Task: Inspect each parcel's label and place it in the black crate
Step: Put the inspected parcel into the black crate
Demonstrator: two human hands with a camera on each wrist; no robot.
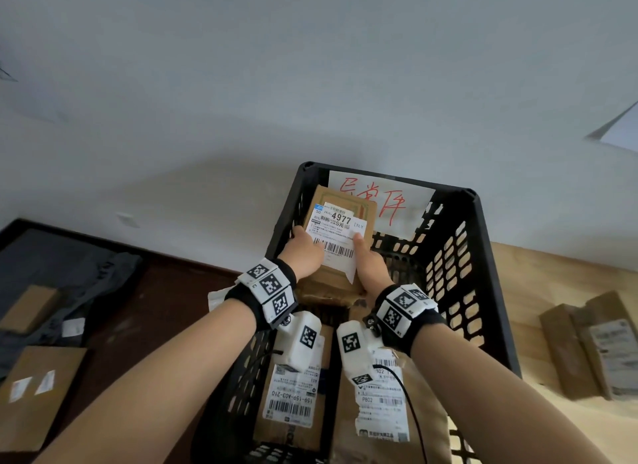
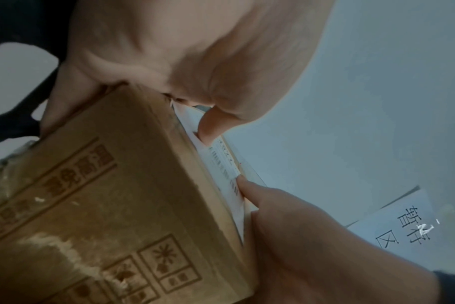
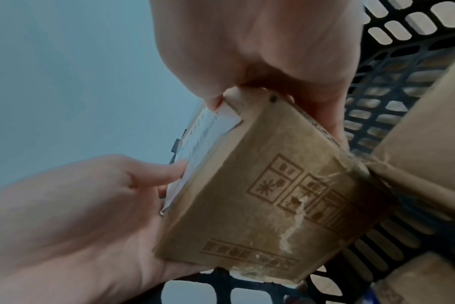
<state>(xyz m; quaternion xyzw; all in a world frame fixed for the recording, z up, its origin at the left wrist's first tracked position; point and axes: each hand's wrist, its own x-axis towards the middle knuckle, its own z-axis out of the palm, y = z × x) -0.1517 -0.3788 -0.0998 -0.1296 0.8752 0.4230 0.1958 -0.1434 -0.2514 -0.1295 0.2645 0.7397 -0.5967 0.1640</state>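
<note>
A brown cardboard parcel [image 1: 362, 206] with a white shipping label [image 1: 336, 229] reading 4977 is held over the far end of the black crate [image 1: 483, 242]. My left hand [image 1: 305, 253] grips the parcel's left side, thumb on the label's edge. My right hand [image 1: 367, 268] grips the right side, thumb pressed on the label. In the left wrist view the parcel [image 2: 104, 195] fills the lower left, with my left hand [image 2: 195, 51] curled round its top edge. In the right wrist view my right hand [image 3: 260, 45] clasps the parcel's [image 3: 260, 195] corner.
Two labelled parcels [image 1: 290, 394] [image 1: 383, 401] lie in the crate's near end. A white sheet with red writing [image 1: 379, 201] hangs on its far wall. More parcels lie on the dark surface at left [image 1: 38, 394] and on the wooden surface at right [image 1: 587, 346].
</note>
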